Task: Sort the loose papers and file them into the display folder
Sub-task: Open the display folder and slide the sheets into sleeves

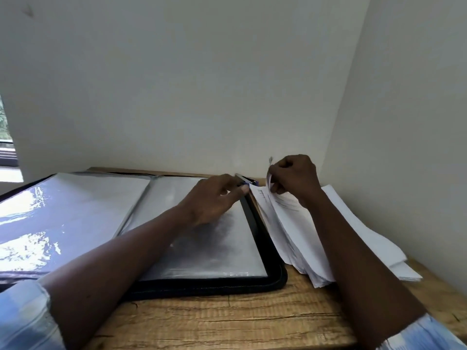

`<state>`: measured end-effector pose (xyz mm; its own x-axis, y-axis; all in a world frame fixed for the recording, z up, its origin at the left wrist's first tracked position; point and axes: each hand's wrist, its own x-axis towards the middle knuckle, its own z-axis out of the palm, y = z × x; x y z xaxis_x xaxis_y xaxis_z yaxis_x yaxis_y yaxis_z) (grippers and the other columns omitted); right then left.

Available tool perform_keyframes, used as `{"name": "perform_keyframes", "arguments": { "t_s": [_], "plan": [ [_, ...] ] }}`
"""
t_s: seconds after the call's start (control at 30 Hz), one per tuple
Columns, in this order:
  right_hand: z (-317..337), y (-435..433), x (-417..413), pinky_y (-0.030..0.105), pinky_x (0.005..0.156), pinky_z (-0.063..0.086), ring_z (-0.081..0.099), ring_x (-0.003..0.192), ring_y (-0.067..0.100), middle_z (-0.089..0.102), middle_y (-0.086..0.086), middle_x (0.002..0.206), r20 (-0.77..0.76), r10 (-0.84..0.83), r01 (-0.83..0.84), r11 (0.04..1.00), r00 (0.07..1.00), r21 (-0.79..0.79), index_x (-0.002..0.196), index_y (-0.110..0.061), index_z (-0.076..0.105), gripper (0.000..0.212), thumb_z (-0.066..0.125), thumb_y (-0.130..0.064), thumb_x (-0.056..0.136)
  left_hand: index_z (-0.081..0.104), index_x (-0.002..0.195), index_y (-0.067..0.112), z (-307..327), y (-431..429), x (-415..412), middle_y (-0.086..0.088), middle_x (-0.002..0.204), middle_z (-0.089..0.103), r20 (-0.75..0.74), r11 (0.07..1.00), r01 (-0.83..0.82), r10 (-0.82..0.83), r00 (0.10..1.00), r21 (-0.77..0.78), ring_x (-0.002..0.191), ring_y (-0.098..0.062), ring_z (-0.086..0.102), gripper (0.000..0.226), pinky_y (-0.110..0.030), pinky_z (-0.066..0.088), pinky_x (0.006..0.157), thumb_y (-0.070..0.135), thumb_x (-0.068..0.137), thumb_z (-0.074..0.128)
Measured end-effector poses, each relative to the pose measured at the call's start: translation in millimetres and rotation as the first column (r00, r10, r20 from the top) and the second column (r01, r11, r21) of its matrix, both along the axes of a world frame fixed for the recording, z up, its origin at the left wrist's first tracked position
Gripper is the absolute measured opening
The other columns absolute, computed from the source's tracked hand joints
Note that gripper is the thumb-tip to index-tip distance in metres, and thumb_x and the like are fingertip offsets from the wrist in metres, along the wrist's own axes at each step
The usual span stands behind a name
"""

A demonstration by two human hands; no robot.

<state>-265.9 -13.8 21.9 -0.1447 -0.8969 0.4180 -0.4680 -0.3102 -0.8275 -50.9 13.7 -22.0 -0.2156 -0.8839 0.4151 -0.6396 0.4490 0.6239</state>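
A black zip display folder (274, 279) lies open on the wooden table, its clear sleeves (222, 248) glossy and reflecting light. To its right sits a stack of loose white papers (364, 228) with some handwriting. My right hand (293, 176) pinches the top edges of a few sheets and lifts them off the stack. My left hand (212, 198) reaches over the folder's right page to its far right corner. There its curled fingers grip a small dark and blue object (252, 182), apparently a stapler, at the corner of the sheets.
The wooden table (227, 319) is pushed into a corner, with white walls close behind and on the right. A window shows at the far left edge. Bare wood runs along the near edge in front of the folder.
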Motion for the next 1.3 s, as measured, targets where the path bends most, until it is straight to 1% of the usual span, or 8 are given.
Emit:
{"name": "perform_keyframes", "arguments": {
  "t_s": [0.1, 0.23, 0.37, 0.5, 0.8, 0.93, 1.13, 1.3],
  "plan": [
    [8, 8, 22, 0.031, 0.054, 0.055, 0.071, 0.056, 0.033, 0.071, 0.016, 0.064, 0.188, 0.147, -0.143, 0.989, 0.971, -0.035, 0.072, -0.001, 0.069, 0.012, 0.066, 0.001, 0.084, 0.070, 0.117, 0.029, 13, 11, -6, 0.003, 0.105, 0.078, -0.342, 0.950, 0.211, -0.124, 0.931, 0.231, 0.094, -0.017, 0.075, 0.047, -0.036, 0.058, 0.081, 0.065, 0.088, 0.068],
    [10, 11, 38, 0.035, 0.064, 0.061, 0.075, 0.071, 0.033, 0.075, 0.019, 0.082, 0.334, 0.327, -0.327, 0.943, 0.884, -0.058, 0.092, 0.004, 0.070, 0.014, 0.071, -0.010, 0.094, 0.067, 0.120, 0.015, 4, 11, -12, -0.010, 0.108, 0.078, -0.426, 0.915, 0.261, -0.112, 0.898, 0.309, 0.086, -0.026, 0.077, 0.028, -0.036, 0.058, 0.067, 0.006, 0.094, 0.068],
    [-2, -10, 20, 0.040, 0.099, 0.054, 0.069, 0.105, 0.019, 0.074, -0.003, 0.106, -0.022, -0.102, 0.098, 0.987, 0.995, -0.124, 0.113, -0.020, 0.072, 0.030, 0.071, -0.042, 0.091, 0.070, 0.114, 0.013, 11, 2, 0, -0.010, 0.118, 0.075, -0.627, 0.964, 0.154, 0.017, 0.779, 0.218, 0.083, -0.018, 0.073, 0.044, -0.031, 0.062, 0.066, -0.018, 0.087, 0.053],
    [-13, -16, 4, 0.042, 0.110, 0.044, 0.055, 0.126, 0.022, 0.059, 0.002, 0.138, -0.077, -0.099, 0.098, 0.995, 0.992, -0.023, 0.145, -0.024, 0.047, 0.065, 0.069, -0.054, 0.091, 0.070, 0.117, 0.011, 31, -7, 21, -0.012, 0.120, 0.074, -0.769, 0.997, 0.029, 0.038, 0.638, 0.073, 0.089, -0.020, 0.073, 0.034, -0.035, 0.063, 0.077, -0.010, 0.097, 0.052],
    [6, -2, 45, 0.022, 0.072, 0.052, 0.070, 0.085, 0.010, 0.075, 0.001, 0.101, 0.279, 0.132, -0.001, 0.905, 0.951, -0.425, 0.112, -0.023, 0.052, 0.025, 0.069, -0.030, 0.096, 0.065, 0.104, 0.017, 67, -10, 50, -0.003, 0.105, 0.075, -0.781, 0.909, -0.232, -0.143, 0.608, -0.347, 0.091, -0.014, 0.069, 0.023, -0.033, 0.058, 0.085, 0.005, 0.101, 0.047],
    [-1, -2, 49, 0.027, 0.075, 0.054, 0.070, 0.088, 0.012, 0.073, -0.003, 0.101, 0.219, 0.126, -0.037, 0.927, 0.968, -0.373, 0.115, -0.020, 0.054, 0.027, 0.066, -0.037, 0.098, 0.066, 0.101, 0.017, 61, -20, 57, -0.007, 0.106, 0.075, -0.805, 0.922, -0.247, -0.103, 0.584, -0.298, 0.092, -0.019, 0.068, 0.020, -0.044, 0.058, 0.091, 0.007, 0.100, 0.048],
    [-21, -7, 54, 0.021, 0.067, 0.045, 0.065, 0.083, 0.013, 0.070, 0.006, 0.098, 0.167, 0.145, -0.101, 0.965, 0.975, -0.243, 0.120, -0.024, 0.057, 0.028, 0.062, -0.043, 0.100, 0.065, 0.096, 0.016, 61, -25, 77, 0.000, 0.094, 0.072, -0.836, 0.837, -0.430, -0.058, 0.546, -0.339, 0.083, -0.015, 0.063, 0.018, -0.034, 0.055, 0.077, 0.006, 0.094, 0.050],
    [-42, -13, 63, 0.035, 0.086, 0.052, 0.066, 0.102, 0.017, 0.069, -0.003, 0.116, 0.074, 0.173, -0.162, 0.978, 0.982, -0.134, 0.128, -0.021, 0.057, 0.035, 0.062, -0.041, 0.099, 0.063, 0.085, 0.026, 33, -40, 94, 0.011, 0.081, 0.069, -0.689, 0.913, -0.347, 0.108, 0.716, -0.217, 0.075, -0.014, 0.059, 0.006, -0.037, 0.050, 0.073, 0.028, 0.089, 0.058]
  ]
}}
